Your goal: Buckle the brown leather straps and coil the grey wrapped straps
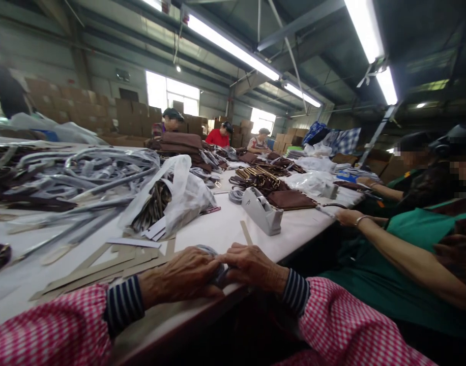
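Note:
At the table's near edge my left hand (181, 274) and my right hand (254, 267) meet, fingers bent around a small grey coil (220, 274). It looks like a rolled-up strap in wrapping, mostly hidden by the fingers. Beyond my right hand stands a grey tape dispenser (261, 211). A similar grey coil (236, 195) lies behind the dispenser. Flat strips of tan cardboard (103, 269) are spread beside my left hand, and a white plastic bag (185, 190) stuffed with dark strips is past them.
Grey-wrapped straps (91, 173) heap on the left of the table (217, 229). Brown leather pieces (292, 200) and metal-edged parts (261, 176) lie farther back. At the right, a co-worker in a green apron (404, 259) has a hand (347, 217) at the table edge. Several other people sit beyond.

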Tool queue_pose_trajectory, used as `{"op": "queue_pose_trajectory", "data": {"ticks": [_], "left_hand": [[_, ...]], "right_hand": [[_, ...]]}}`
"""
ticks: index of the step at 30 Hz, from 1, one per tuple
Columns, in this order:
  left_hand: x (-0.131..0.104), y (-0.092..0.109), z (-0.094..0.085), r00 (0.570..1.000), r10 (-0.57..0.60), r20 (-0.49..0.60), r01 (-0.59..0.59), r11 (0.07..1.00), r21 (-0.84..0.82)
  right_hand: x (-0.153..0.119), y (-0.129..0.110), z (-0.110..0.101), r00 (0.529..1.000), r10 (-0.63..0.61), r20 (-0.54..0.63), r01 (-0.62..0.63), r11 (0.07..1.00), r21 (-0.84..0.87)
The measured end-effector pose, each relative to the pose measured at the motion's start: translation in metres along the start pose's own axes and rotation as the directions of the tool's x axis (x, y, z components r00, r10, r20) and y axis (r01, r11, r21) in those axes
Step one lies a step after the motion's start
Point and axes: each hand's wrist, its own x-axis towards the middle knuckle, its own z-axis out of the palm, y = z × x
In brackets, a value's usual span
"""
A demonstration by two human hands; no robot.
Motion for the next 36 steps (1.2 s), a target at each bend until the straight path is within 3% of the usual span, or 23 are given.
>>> {"op": "queue_pose_trajectory", "data": {"ticks": [5,10,13,16,20,23,26,28,32,36], "left_hand": [[-0.018,0.015,0.004,0.996,-0.077,-0.055,0.078,0.997,0.017],[-0.021,0.014,-0.007,0.975,-0.173,-0.141,0.173,0.985,-0.012],[-0.019,0.008,-0.016,0.982,-0.167,-0.087,0.144,0.963,-0.226],[-0.018,0.001,-0.021,0.987,-0.130,-0.090,0.074,0.885,-0.459],[-0.020,-0.011,-0.030,0.993,-0.114,-0.009,0.089,0.821,-0.564],[-0.025,-0.025,-0.042,0.995,-0.070,0.077,0.101,0.818,-0.566],[-0.030,-0.032,-0.048,0.996,-0.028,0.086,0.070,0.840,-0.538],[-0.031,-0.029,-0.046,0.996,-0.045,0.082,0.077,0.889,-0.451],[-0.024,-0.014,-0.033,0.978,-0.208,0.009,0.205,0.959,-0.196],[-0.017,-0.019,-0.026,0.982,-0.188,0.025,0.187,0.945,-0.268]], "right_hand": [[0.003,-0.005,0.008,0.999,-0.004,-0.032,0.005,0.999,0.033],[0.011,-0.006,0.015,0.999,0.053,-0.007,-0.053,0.999,-0.012],[0.013,-0.005,0.005,0.998,0.054,0.034,-0.055,0.998,0.011],[0.014,-0.001,-0.010,0.993,0.035,0.112,-0.038,0.999,0.023],[0.020,0.006,-0.018,0.984,0.046,0.172,-0.038,0.998,-0.047],[0.030,0.007,-0.014,0.980,0.045,0.193,-0.033,0.997,-0.064],[0.041,0.002,-0.006,0.985,0.035,0.167,-0.030,0.999,-0.031],[0.047,-0.002,-0.001,0.989,0.037,0.146,-0.032,0.999,-0.035],[0.054,-0.007,0.000,0.983,0.097,0.157,-0.086,0.993,-0.076],[0.055,0.000,-0.008,0.973,0.121,0.194,-0.119,0.993,-0.027]]}}
